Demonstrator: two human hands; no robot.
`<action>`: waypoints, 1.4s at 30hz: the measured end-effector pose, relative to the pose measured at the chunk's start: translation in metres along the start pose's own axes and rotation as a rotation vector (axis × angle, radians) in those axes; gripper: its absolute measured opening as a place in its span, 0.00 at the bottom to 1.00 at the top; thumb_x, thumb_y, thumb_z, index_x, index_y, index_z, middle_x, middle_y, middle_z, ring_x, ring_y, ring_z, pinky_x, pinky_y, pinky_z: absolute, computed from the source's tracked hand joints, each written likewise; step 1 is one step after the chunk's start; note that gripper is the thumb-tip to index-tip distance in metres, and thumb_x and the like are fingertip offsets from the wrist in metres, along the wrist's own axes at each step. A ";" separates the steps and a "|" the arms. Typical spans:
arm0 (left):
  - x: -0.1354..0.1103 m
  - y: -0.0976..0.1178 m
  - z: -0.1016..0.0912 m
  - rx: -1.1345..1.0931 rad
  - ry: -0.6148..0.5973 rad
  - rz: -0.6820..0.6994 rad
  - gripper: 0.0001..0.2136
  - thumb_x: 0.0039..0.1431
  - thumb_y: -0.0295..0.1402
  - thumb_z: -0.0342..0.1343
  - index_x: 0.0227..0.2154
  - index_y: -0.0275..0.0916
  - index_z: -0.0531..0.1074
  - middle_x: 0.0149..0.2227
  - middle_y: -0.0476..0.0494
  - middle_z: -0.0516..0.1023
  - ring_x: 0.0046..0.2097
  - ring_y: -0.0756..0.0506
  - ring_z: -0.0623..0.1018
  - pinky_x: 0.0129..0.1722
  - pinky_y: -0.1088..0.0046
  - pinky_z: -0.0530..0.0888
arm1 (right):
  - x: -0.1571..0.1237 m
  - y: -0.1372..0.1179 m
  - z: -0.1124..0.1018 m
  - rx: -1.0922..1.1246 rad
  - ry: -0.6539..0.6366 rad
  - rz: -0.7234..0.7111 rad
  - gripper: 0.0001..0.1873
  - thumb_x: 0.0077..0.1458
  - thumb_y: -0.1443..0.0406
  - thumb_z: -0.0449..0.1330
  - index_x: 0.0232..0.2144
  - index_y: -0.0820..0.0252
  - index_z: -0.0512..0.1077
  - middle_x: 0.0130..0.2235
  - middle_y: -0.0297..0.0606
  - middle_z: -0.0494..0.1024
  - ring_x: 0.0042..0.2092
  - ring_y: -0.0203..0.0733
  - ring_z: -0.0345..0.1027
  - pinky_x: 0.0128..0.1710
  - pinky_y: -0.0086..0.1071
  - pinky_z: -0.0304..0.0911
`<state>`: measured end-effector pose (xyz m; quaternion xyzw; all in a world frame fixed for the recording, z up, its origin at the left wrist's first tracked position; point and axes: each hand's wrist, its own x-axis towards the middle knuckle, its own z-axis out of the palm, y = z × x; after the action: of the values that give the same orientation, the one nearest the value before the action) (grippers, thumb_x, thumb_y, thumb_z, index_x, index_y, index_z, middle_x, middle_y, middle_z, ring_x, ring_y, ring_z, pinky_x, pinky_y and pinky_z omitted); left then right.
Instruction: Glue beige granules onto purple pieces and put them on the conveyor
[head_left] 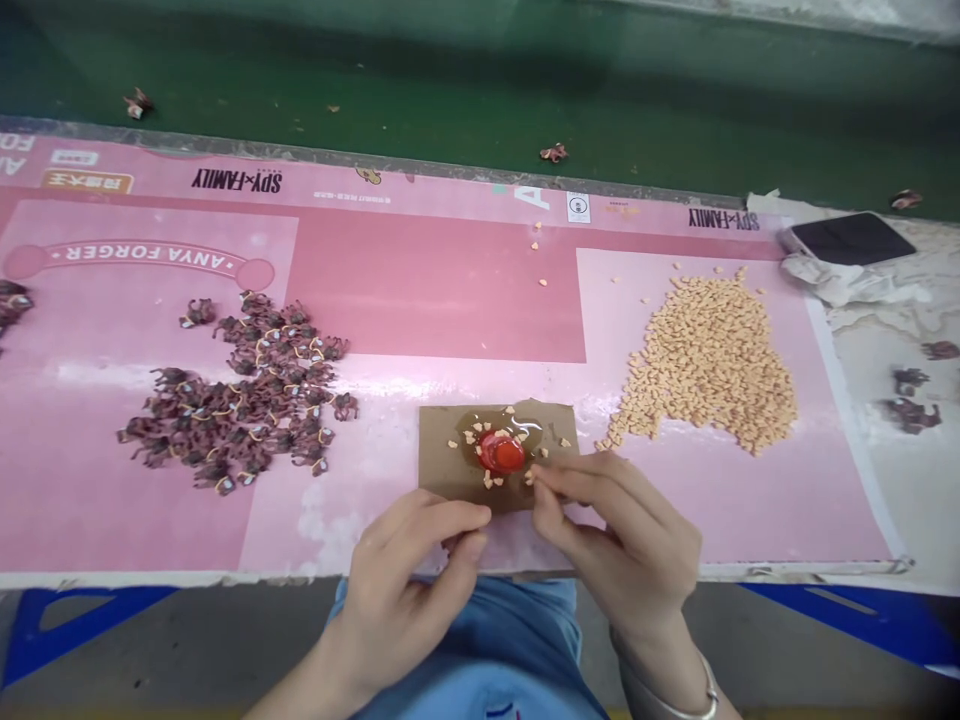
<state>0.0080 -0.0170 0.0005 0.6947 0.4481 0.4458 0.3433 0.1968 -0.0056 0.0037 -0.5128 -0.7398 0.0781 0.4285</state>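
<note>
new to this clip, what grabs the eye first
A red cap sits in a shiny amber puddle on a brown cardboard piece at centre, just beyond the left hand and right hand. On the pink printed mat, a dark reddish heap of small parts lies left and a pile of peach-coloured bits lies right.

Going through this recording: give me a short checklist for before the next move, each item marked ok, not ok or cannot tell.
Cardboard piece lies flat in front of the person: ok.
Glossy amber puddle on it looks wet: ok.
Red piece sits in the puddle: ok.
Pile of peach pieces lies near the right hand: ok.
Left hand is off the puddle: ok.
Right hand's fingers grip a peach piece: cannot tell.
</note>
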 end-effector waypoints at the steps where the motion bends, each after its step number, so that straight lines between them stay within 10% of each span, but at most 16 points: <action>1: -0.001 -0.001 -0.003 -0.003 0.000 0.003 0.10 0.64 0.19 0.55 0.43 0.39 0.75 0.30 0.48 0.80 0.30 0.52 0.79 0.32 0.82 0.77 | 0.001 0.004 0.000 -0.053 0.001 -0.027 0.11 0.58 0.77 0.63 0.36 0.56 0.73 0.30 0.34 0.81 0.29 0.35 0.76 0.29 0.27 0.74; 32: -0.015 -0.010 -0.019 -0.215 -0.013 -0.241 0.24 0.67 0.22 0.58 0.59 0.58 0.75 0.46 0.55 0.85 0.44 0.54 0.83 0.48 0.87 0.77 | 0.007 0.012 0.001 -0.174 -0.177 -0.152 0.12 0.60 0.78 0.62 0.34 0.57 0.68 0.28 0.33 0.77 0.30 0.34 0.70 0.33 0.28 0.71; 42: -0.004 0.009 -0.001 -0.903 0.152 -0.759 0.07 0.61 0.41 0.68 0.41 0.48 0.85 0.26 0.53 0.80 0.29 0.53 0.81 0.34 0.84 0.79 | 0.014 -0.014 0.001 0.154 -0.055 -0.026 0.12 0.54 0.80 0.63 0.33 0.59 0.70 0.27 0.32 0.76 0.29 0.33 0.71 0.29 0.27 0.70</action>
<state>0.0088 -0.0243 0.0080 0.2371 0.4546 0.4869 0.7072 0.1847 0.0003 0.0184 -0.4666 -0.7495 0.1432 0.4473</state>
